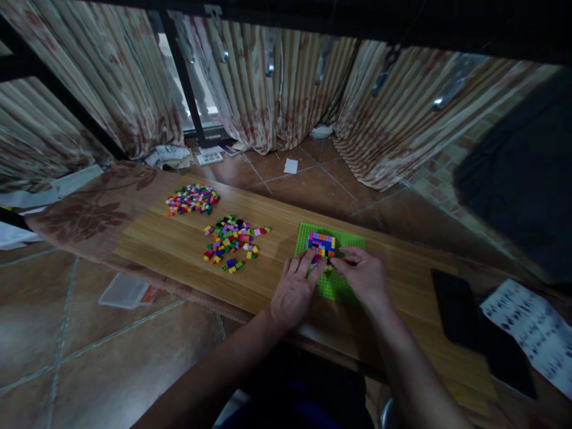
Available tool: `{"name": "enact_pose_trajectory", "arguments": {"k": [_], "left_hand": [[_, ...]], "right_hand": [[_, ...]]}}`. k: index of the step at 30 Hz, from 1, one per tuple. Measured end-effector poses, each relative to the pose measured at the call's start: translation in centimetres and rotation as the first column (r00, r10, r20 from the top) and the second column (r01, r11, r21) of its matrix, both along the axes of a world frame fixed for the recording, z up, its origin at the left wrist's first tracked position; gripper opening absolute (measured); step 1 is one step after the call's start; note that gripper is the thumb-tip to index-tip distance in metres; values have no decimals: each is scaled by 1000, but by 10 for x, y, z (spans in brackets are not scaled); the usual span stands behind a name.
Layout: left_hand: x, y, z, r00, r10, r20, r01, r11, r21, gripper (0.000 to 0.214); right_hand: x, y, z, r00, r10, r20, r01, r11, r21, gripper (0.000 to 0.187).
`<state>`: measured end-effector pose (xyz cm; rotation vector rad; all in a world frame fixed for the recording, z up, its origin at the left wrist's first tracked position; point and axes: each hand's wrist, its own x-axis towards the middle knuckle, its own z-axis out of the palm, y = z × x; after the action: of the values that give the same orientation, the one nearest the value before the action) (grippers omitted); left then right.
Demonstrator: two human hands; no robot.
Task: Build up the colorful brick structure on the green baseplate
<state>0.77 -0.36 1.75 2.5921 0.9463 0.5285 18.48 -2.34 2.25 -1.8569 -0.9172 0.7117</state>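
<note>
A green studded baseplate (302,233) lies on the wooden board, carrying a block of colourful toy bricks (322,241) in blue, purple, orange and other colours. My left hand (295,289) reaches in from the left, fingers stretched out and apart, their tips at the near-left side of the brick block. From the right, my right hand (363,275) has thumb and forefinger pinched together at the block's near-right corner. Whatever sits in that pinch is too small to make out. My fingers hide part of the block's near edge.
Loose bricks lie in two piles on the wooden board (268,286): a nearer pile (230,235) and a farther pile (193,198). At right are a dark flat device (460,310) and a printed sheet (527,328). A clear plastic box (123,291) rests on the tiled floor.
</note>
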Motion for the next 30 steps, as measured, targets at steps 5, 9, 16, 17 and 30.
{"name": "enact_pose_trajectory", "arguments": {"k": [5, 9, 16, 17, 30], "left_hand": [[0, 0, 0, 1000, -3, 3, 3, 1000, 6, 52], [1, 0, -1, 1000, 0, 11, 0, 1000, -11, 51], [2, 0, -5, 999, -3, 54, 5, 999, -36, 61], [1, 0, -4, 998, -6, 61, 8, 999, -41, 63], [-14, 7, -6, 868, 327, 372, -72, 826, -558, 75]], "right_hand": [[-3, 0, 0, 973, -46, -227, 49, 999, 5, 48], [-4, -1, -1, 950, -45, -308, 52, 999, 15, 49], [-8, -1, -7, 932, -49, -359, 76, 995, 63, 50], [-9, -1, -8, 932, -53, -358, 84, 994, 72, 50], [-11, -15, -28, 942, -115, -316, 183, 964, 192, 51]]}}
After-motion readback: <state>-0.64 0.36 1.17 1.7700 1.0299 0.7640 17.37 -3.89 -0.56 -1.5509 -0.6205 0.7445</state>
